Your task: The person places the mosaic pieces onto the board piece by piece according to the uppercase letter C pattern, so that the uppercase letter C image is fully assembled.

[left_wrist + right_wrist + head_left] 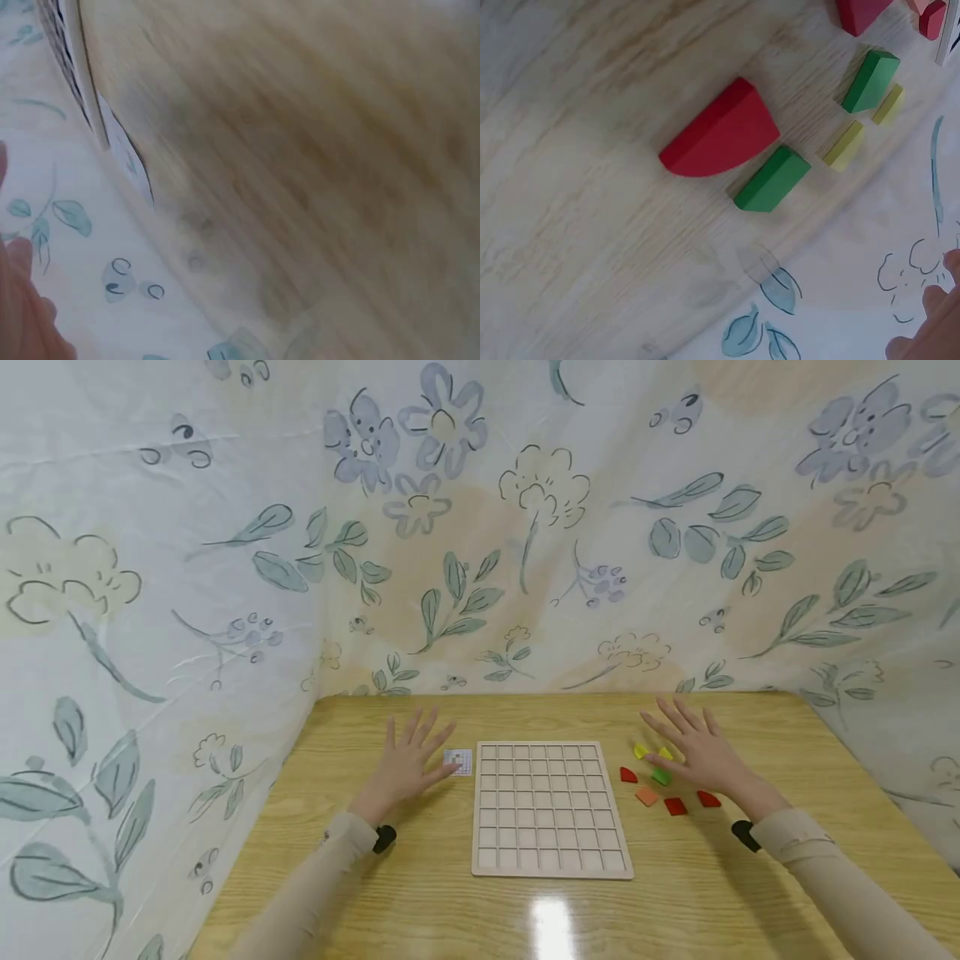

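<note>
A pale wooden grid board point(551, 810) with several square cells lies flat in the middle of the table. My left hand point(408, 760) hovers palm down with fingers spread, left of the board and next to a small printed card point(458, 762). My right hand point(693, 747) is spread open to the right of the board, over a loose group of small coloured pieces: yellow point(640, 750), green point(661, 776), red point(628, 774), orange point(647, 796). The right wrist view shows a red quarter-round piece point(724, 131), a green block point(772, 178) and a yellow piece point(844, 145) on the wood. Neither hand holds anything.
The wood-grain table point(675, 893) is enclosed at the back and both sides by floral cloth point(480, 527). The left wrist view is blurred, showing table wood point(315, 150) and cloth point(67, 217).
</note>
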Action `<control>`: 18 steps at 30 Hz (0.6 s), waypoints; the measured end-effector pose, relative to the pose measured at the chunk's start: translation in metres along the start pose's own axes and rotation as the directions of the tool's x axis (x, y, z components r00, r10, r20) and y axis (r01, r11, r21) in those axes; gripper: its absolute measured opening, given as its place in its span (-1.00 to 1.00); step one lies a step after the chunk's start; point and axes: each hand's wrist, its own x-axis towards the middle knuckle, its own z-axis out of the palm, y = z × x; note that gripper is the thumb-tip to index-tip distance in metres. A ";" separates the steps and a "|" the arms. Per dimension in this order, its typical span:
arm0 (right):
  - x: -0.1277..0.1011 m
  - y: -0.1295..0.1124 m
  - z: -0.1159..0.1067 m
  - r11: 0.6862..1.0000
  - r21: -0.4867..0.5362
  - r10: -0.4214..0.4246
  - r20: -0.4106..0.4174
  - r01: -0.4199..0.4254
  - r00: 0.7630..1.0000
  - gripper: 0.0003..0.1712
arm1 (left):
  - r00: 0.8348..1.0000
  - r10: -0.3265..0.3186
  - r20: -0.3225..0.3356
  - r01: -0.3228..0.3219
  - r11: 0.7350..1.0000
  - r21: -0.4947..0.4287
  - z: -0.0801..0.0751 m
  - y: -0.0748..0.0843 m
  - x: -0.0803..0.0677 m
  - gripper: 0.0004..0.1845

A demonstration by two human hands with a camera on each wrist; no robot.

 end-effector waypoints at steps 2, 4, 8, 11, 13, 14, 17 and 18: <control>-0.001 0.000 0.001 1.000 0.023 0.005 0.016 -0.005 1.000 -0.16 | 1.000 -0.005 0.018 0.005 1.000 -0.025 0.002 0.002 -0.003 -0.23; 0.000 0.000 0.002 0.999 0.046 0.011 0.039 -0.012 0.999 -0.17 | 1.000 -0.011 0.029 0.012 0.999 -0.040 0.004 0.004 -0.007 -0.24; 0.002 0.001 0.005 0.996 0.085 0.026 0.091 -0.034 0.995 -0.20 | 0.996 -0.037 0.081 0.045 0.994 -0.097 0.007 0.011 -0.014 -0.26; 0.003 0.002 0.007 0.994 0.097 0.046 0.139 -0.060 0.989 -0.22 | 0.991 -0.045 0.123 0.061 0.990 -0.130 0.008 0.017 -0.022 -0.28; 0.003 0.004 0.008 0.992 0.103 0.059 0.166 -0.077 0.984 -0.24 | 0.990 -0.039 0.137 0.061 0.986 -0.158 0.008 0.021 -0.026 -0.29; 0.003 0.004 0.009 0.990 0.108 0.066 0.178 -0.086 0.982 -0.25 | 0.989 -0.034 0.146 0.059 0.984 -0.167 0.008 0.023 -0.029 -0.29; 0.002 0.006 0.010 0.987 0.124 0.074 0.201 -0.100 0.977 -0.27 | 0.983 -0.032 0.181 0.068 0.978 -0.197 0.006 0.030 -0.037 -0.29; 0.002 0.006 0.010 0.986 0.133 0.071 0.205 -0.099 0.976 -0.28 | 0.982 -0.032 0.188 0.071 0.975 -0.209 0.005 0.032 -0.039 -0.29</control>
